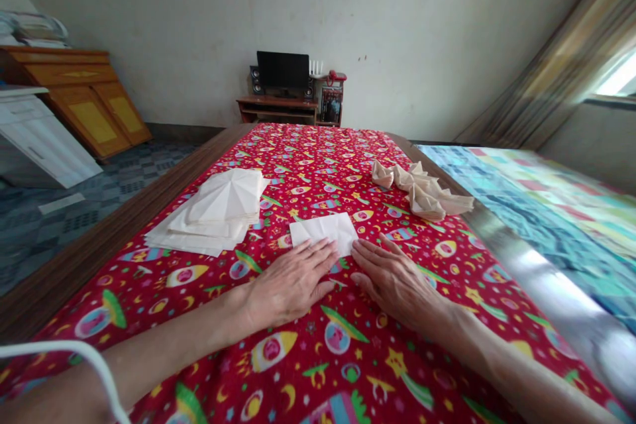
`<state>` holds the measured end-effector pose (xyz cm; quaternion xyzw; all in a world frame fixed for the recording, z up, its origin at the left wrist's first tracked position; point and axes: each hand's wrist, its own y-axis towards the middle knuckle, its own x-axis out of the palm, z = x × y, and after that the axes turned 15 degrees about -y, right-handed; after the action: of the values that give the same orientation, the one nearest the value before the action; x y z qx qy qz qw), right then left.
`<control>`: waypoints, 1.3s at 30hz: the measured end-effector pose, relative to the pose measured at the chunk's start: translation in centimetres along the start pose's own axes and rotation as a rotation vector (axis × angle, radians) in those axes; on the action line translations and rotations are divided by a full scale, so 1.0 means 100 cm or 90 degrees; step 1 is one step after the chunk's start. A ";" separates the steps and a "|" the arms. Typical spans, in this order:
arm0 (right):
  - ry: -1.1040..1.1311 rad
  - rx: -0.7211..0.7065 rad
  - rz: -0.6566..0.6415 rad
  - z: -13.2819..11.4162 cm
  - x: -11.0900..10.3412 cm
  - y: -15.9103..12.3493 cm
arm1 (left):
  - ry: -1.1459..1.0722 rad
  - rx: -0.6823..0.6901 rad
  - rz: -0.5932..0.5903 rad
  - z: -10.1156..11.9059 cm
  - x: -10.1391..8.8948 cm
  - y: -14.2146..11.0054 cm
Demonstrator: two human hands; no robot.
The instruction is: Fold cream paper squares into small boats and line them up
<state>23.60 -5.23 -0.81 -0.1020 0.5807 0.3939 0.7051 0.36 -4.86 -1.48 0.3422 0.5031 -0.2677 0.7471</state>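
Observation:
A folded rectangle of white paper (324, 228) lies flat on the red patterned cloth in front of me. My left hand (293, 281) rests palm down with its fingers stretched out over the paper's near edge. At the paper's right end, my right hand (390, 278) lies flat, fingertips touching its corner. To the left is a stack of creased white paper sheets (226, 199). Several folded paper pieces (427, 192) with pointed ends sit grouped at the right. The palms hide the cloth beneath them.
The red cloth (318, 165) covers a long table with a brown edge (479, 228). A white cable (74, 346) crosses my left forearm. Beyond the table stands a desk with a black monitor (283, 71). A bed (536, 199) is on the right, a wooden cabinet (94, 99) on the left.

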 end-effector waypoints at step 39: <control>-0.118 -0.149 0.068 -0.026 0.003 0.052 | -0.080 -0.004 -0.041 -0.055 -0.030 -0.008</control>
<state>18.15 -3.25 -0.23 -0.1155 0.4679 0.5034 0.7172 -4.39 -0.85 -0.34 0.3060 0.4668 -0.3112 0.7692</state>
